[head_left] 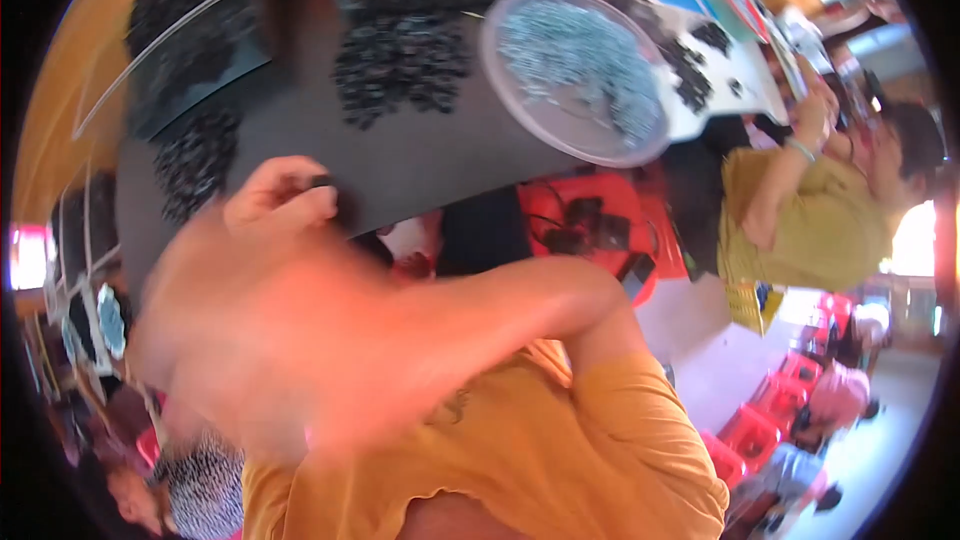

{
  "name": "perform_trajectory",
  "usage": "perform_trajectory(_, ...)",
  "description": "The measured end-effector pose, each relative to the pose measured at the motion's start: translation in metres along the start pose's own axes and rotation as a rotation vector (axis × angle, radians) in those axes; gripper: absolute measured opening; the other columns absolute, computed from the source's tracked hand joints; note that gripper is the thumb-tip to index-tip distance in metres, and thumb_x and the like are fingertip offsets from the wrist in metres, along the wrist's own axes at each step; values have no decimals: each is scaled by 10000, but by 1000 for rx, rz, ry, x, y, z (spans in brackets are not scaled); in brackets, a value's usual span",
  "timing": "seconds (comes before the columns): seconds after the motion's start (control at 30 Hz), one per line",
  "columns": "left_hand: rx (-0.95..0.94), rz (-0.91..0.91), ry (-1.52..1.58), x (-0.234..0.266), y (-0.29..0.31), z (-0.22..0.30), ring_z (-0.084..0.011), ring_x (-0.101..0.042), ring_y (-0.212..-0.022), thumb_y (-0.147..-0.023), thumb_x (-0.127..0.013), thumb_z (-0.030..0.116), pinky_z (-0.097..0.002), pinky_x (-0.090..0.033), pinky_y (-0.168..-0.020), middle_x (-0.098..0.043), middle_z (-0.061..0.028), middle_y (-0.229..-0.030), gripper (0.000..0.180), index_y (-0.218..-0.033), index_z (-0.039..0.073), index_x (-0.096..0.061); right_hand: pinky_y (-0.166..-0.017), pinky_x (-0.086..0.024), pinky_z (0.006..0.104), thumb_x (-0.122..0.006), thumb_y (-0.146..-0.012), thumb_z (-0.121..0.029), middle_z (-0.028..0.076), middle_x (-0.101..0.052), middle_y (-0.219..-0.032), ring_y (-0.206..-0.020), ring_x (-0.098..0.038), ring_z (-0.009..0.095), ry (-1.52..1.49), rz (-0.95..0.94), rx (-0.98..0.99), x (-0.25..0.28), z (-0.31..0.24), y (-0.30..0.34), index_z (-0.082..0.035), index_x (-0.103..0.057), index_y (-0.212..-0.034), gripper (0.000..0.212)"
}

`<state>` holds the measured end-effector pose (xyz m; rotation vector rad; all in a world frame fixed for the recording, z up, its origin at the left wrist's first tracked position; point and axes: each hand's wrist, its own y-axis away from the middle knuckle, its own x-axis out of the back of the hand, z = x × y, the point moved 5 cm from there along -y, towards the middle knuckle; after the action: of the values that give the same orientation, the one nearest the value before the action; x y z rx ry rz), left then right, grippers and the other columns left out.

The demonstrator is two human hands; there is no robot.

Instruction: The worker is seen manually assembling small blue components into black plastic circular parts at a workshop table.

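Above the near left part of the dark table [290, 120], my left hand [275, 195] pinches a small black piece [320, 181] between thumb and fingers. Close to the camera, my right hand [240, 340] reaches across to the left, badly smeared by motion. Its fingers cannot be made out, and it hides much of my left arm. Small black pieces lie in a pile [400, 70] at the table's middle and in another pile [195, 160] left of my left hand. To the right stands a round translucent basin [505, 90] with many small light-blue pieces in it.
Dark bags or sheets [195, 70] with a pale rim lie at the far left. Below the table's edge is a red stool [610, 200] bearing dark objects. A person in a yellow-green shirt [810, 220] works at the right, near a yellow basket [750, 308]. Other people sit farther back.
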<state>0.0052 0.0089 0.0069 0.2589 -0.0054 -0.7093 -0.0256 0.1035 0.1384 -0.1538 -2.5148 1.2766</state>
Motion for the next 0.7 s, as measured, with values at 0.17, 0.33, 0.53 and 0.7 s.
perform_trajectory(0.17, -236, 117, 46, -19, 2, 11, -114, -554, -614, -737, -642, -57, -216, -442, -576, -598, -49, -771, 279, -1016, -37, -653, -565, -435, 369, -598, -735, -182, 96, -530, -599, -615, -574, 245, -255, -214, 134, -12, -28, -20, -50, -594, -647, 159)
perform_trajectory(0.33, -196, 38, 98, -20, -6, 1, -127, -582, -622, -760, -667, -22, -223, -459, -584, -623, -80, -774, 231, -989, -48, -653, -597, -451, 361, -601, -771, -163, 111, -570, -664, -643, -590, 240, -357, -369, 98, -7, -31, -20, -37, -613, -704, 143)
perform_trajectory(0.53, -184, 20, 75, -31, -1, 0, -127, -607, -649, -792, -647, -37, -218, -466, -603, -663, -104, -822, 192, -982, -29, -632, -635, -471, 352, -605, -814, -140, 129, -617, -743, -676, -609, 234, -601, -553, 103, -5, -48, -13, -21, -637, -772, 130)
perform_trajectory(0.7, -210, -18, 17, -37, -5, -3, -112, -607, -688, -811, -648, -19, -216, -474, -631, -639, -56, -831, 179, -990, -12, -649, -666, -487, 344, -608, -850, -120, 144, -657, -808, -704, -625, 229, -838, -791, 178, -6, -74, 0, -8, -657, -828, 124)
